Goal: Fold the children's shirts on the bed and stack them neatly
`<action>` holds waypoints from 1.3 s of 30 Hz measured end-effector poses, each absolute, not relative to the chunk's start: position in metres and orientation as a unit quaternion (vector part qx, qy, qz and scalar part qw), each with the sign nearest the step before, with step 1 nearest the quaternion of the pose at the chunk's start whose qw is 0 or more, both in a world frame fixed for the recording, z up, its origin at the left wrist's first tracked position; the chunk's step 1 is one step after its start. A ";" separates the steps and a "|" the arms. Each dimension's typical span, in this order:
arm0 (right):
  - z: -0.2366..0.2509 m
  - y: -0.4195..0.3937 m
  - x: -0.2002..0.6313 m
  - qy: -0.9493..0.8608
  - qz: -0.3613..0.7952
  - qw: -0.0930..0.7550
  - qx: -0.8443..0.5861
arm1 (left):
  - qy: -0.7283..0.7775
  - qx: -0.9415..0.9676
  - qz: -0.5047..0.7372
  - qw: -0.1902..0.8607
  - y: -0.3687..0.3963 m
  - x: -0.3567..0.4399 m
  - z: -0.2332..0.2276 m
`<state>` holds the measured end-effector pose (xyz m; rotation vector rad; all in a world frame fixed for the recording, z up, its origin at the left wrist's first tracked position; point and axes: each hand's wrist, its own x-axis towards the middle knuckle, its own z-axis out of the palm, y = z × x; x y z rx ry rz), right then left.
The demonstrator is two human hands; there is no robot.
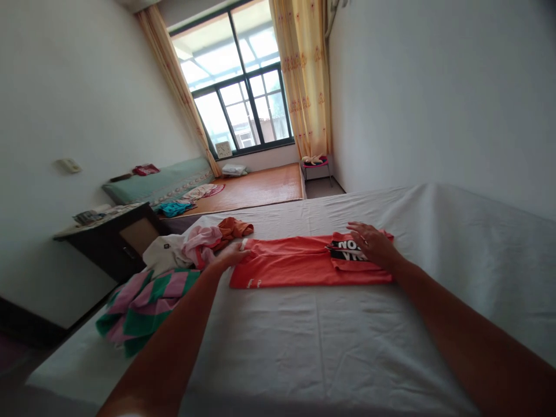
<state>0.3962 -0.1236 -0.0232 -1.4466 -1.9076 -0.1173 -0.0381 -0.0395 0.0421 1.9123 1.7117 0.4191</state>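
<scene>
An orange-red shirt [286, 263] lies on the white bed sheet, folded into a long flat strip. Its right end is doubled over, showing a black panel with white letters, partly covered by my right hand [371, 244]. That hand rests on the folded end with its fingers stretched out. At the other end, my left hand [229, 256] grips the shirt's edge, thumb on top; its other fingers are mostly hidden. Beside my left hand sits a heap of clothes: a pink garment [202, 243], a white one [163, 255] and an orange-brown one [237, 227].
A green and pink striped cloth [150, 304] lies near the left side of the white sheet [347, 341]. Beyond stand a dark cabinet [125, 240] and a second bed with a brown mat [264, 182]. Curtains [304, 75] frame the window; a small stool [316, 163] stands below.
</scene>
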 end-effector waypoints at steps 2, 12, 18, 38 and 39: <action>-0.020 -0.126 0.397 -0.729 -0.055 0.381 -0.567 | 0.624 0.760 0.106 0.148 -0.039 -0.024 0.050; -0.019 -0.128 0.400 -0.732 -0.059 0.381 -0.562 | 0.542 0.840 0.007 0.017 -0.040 0.095 0.063; -0.021 -0.127 0.404 -0.732 -0.049 0.372 -0.569 | 0.521 0.853 -0.025 0.027 -0.060 0.144 0.048; -0.019 -0.128 0.429 -0.597 -0.061 0.454 -0.659 | 0.616 0.701 0.119 0.340 -0.068 0.065 0.025; -0.018 -0.128 0.432 -0.586 -0.053 0.459 -0.666 | 0.603 0.692 0.132 0.376 -0.072 0.068 0.025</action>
